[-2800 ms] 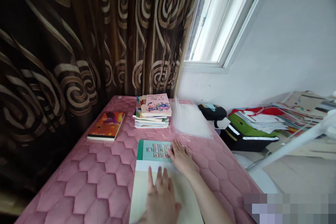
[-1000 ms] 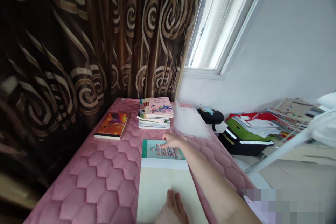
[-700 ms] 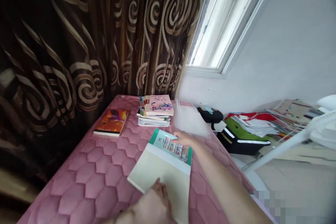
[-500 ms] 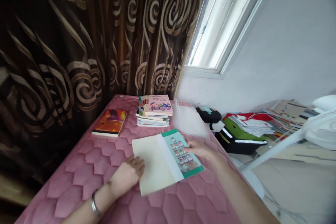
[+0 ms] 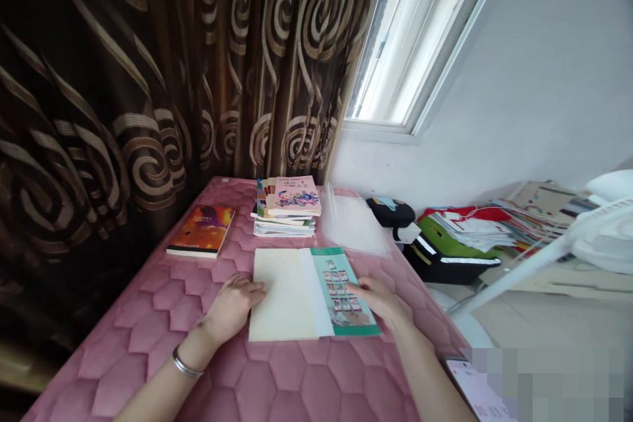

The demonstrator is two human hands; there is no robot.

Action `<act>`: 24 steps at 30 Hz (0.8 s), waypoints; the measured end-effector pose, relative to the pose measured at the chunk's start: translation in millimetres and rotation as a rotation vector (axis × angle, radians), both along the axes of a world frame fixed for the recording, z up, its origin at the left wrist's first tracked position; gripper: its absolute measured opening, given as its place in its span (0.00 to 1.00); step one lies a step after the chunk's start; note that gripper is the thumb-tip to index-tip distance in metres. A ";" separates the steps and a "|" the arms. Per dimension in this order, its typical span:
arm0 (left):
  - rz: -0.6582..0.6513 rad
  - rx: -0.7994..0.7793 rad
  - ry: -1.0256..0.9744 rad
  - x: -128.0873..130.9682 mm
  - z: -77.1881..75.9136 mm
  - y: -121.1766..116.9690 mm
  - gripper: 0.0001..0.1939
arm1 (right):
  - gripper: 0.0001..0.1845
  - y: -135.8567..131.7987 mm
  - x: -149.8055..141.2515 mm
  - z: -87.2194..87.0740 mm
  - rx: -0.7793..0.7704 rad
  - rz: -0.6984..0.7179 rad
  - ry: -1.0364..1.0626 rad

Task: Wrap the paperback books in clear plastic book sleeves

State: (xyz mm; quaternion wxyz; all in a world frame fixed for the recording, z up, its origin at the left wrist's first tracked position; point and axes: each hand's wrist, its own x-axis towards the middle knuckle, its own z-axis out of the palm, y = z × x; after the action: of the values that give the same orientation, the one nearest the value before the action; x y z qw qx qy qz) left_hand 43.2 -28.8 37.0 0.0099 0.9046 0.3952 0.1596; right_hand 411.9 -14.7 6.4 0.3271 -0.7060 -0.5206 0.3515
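A book (image 5: 284, 293) lies spread open in front of me, a plain cream page on the left and a pale strip near its middle. On its right side is a green cover (image 5: 342, 313) with rows of small pictures. My left hand (image 5: 232, 303), with a silver bracelet on the wrist, grips the book's left edge, fingertips over the page. At the right edge my right hand (image 5: 378, 300) pinches the green cover, thumb on top and the other fingers mostly hidden.
A pink quilted mattress (image 5: 277, 382) bears everything. Behind the book stand a stack of books (image 5: 287, 211) and clear plastic sheets (image 5: 353, 224); an orange book (image 5: 202, 231) lies left. To the right are a phone (image 5: 477, 386), a white fan (image 5: 534, 264) and a green-black bag (image 5: 450, 250).
The book has turned from lengthwise to crosswise, its green cover swinging from the far end to the right. My left hand has moved from the cream page to the book's left edge.
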 end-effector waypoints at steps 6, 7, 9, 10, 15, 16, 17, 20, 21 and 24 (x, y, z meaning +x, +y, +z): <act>0.319 -0.194 -0.137 22.2 13.5 15.7 0.15 | 0.14 -1.3 -2.6 0.3 -0.019 -0.029 0.158; 0.382 -0.220 -0.162 25.9 14.0 19.3 0.14 | 0.15 -1.3 -2.9 0.8 -0.023 -0.028 0.185; 0.463 -0.263 -0.207 31.1 11.3 25.6 0.14 | 0.16 -1.3 -2.7 1.5 -0.038 -0.016 0.237; 0.486 -0.279 -0.233 32.2 8.1 28.0 0.14 | 0.16 -1.5 -2.3 1.6 -0.046 -0.009 0.260; 0.511 -0.282 -0.371 25.2 -14.8 33.5 0.10 | 0.17 -6.9 0.7 3.5 -0.034 -0.017 0.391; 0.510 -0.274 -0.390 22.8 -18.2 34.1 0.10 | 0.17 -9.1 0.3 5.9 -0.036 -0.019 0.458; 0.507 -0.271 -0.406 20.8 -20.5 34.7 0.10 | 0.17 -11.3 -1.0 9.5 -0.052 -0.007 0.549; 0.495 -0.285 -0.447 17.9 -22.8 36.3 0.10 | 0.27 -17.2 -12.8 26.7 -0.072 0.090 0.866; 0.498 -0.290 -0.452 18.0 -22.4 36.6 0.10 | 0.31 -18.2 -19.8 33.2 -0.042 0.134 0.930; 0.510 -0.293 -0.459 19.4 -20.3 36.1 0.10 | 0.37 -17.4 -48.8 48.4 0.117 0.260 0.867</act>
State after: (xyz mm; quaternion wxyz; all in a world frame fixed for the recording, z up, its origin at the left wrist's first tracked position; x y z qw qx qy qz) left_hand 62.7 7.3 16.7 0.1875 0.7065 0.6141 0.2975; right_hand 363.2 -32.1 54.8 0.5071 -0.4029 -0.4388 0.6228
